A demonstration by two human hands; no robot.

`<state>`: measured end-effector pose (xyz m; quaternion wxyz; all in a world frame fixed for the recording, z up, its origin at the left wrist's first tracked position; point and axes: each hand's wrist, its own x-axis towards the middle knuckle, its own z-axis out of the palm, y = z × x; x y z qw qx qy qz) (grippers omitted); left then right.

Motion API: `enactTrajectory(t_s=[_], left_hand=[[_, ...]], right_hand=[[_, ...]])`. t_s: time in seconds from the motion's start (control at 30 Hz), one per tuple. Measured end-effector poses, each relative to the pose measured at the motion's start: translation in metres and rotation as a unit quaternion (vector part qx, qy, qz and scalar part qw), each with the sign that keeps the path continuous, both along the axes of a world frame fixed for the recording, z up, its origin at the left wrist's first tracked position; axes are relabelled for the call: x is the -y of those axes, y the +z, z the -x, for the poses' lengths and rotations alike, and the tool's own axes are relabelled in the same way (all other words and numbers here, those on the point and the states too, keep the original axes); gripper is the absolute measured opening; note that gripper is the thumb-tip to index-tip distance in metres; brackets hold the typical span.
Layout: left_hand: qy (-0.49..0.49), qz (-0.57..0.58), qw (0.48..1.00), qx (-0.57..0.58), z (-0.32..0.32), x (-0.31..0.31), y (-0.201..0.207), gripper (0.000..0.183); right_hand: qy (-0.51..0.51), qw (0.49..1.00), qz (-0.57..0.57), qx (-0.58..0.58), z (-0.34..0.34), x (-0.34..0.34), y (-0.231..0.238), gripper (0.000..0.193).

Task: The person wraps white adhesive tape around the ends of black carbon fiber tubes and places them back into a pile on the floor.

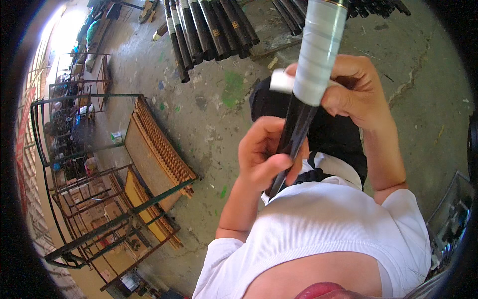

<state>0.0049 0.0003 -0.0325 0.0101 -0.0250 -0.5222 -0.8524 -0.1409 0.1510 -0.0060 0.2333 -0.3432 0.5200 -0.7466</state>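
Observation:
A long black tube (300, 119) slants up in front of my chest, its upper part covered by a white spiral wrap (318, 55) with overlapping turns. My left hand (266, 152) is closed round the bare black part, thumb across the front. Higher up, my right hand (356, 92) is closed at the lower end of the wrap, thumb against its edge. A piece of white tape or film (282, 81) sticks out on the left side of the tube, by the right hand's fingertips. Whether it is a roll or a loose strip, I cannot tell; the tube hides part of it.
Several black tubes (214, 30) lie side by side on the concrete floor (219, 114) ahead, with more (376, 7) at the far right. On the left stand a dark metal frame (144, 204) and a notched wooden rack (162, 144). A dark-framed object (450, 219) is at the right edge.

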Motion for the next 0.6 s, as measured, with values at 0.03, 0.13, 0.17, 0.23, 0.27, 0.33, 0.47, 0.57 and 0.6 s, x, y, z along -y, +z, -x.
enactTrajectory(t_s=[0.03,0.13,0.17,0.23,0.27,0.33,0.47,0.57,0.6], left_hand=[[-0.034,-0.031,0.999,0.017,0.002,0.003,0.003,0.054],[-0.041,-0.03,0.995,0.082,0.008,0.003,0.016,0.062],[0.019,0.031,0.994,0.104,0.009,-0.002,0.02,0.064],[0.105,0.243,0.964,0.005,0.007,-0.007,0.018,0.073],[0.166,0.32,0.933,0.008,0.01,-0.014,0.024,0.065],[0.244,0.403,0.882,-0.002,0.015,-0.022,0.027,0.055],[0.265,0.246,0.932,-0.018,0.02,-0.021,0.018,0.048],[0.125,0.072,0.988,-0.049,0.017,-0.008,0.013,0.042],[0.061,0.029,0.995,-0.067,0.016,-0.002,0.014,0.041]], right_hand=[[0.047,0.998,0.031,0.016,0.001,0.002,-0.004,0.025],[-0.007,1.0,0.017,0.008,-0.001,0.003,-0.005,0.02],[-0.032,0.999,0.006,0.018,-0.004,0.005,-0.002,0.018],[-0.059,0.997,-0.038,0.008,-0.012,0.008,0.005,0.016],[-0.085,0.995,-0.045,0.009,-0.018,0.011,0.009,0.016],[-0.109,0.99,-0.083,-0.006,-0.017,0.011,0.011,0.017],[-0.059,0.991,-0.113,0.026,-0.01,0.002,0.012,0.015],[0.046,0.994,-0.098,0.007,0.007,-0.005,0.01,0.017],[0.053,0.993,-0.094,-0.043,0.011,-0.001,0.006,0.019]])
